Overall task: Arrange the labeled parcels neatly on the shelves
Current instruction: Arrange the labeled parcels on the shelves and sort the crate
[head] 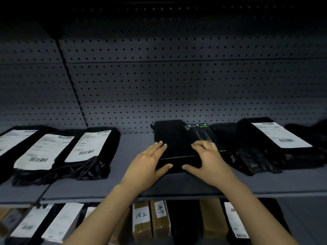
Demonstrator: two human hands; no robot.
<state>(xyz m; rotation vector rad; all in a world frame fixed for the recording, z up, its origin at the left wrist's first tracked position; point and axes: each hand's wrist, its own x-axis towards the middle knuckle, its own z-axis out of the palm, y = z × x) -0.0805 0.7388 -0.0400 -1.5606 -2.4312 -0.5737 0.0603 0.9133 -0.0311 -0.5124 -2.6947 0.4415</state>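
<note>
A black parcel (174,142) lies flat in the middle of the grey shelf (131,175), with no label showing on top. My left hand (150,161) holds its left side, fingers on top and thumb against the near edge. My right hand (206,160) holds the right side the same way. Under my right fingers a black product box with green print (201,130) lies beside the parcel. Three black parcels with white labels (88,144) lie in a row on the left. Another labeled black parcel (279,135) lies at the right.
A perforated grey back panel (159,85) closes the shelf behind. Crumpled black bags (251,160) lie right of my hands. On the lower shelf stand brown taped boxes with handwritten labels (152,220) and more labeled parcels (53,223).
</note>
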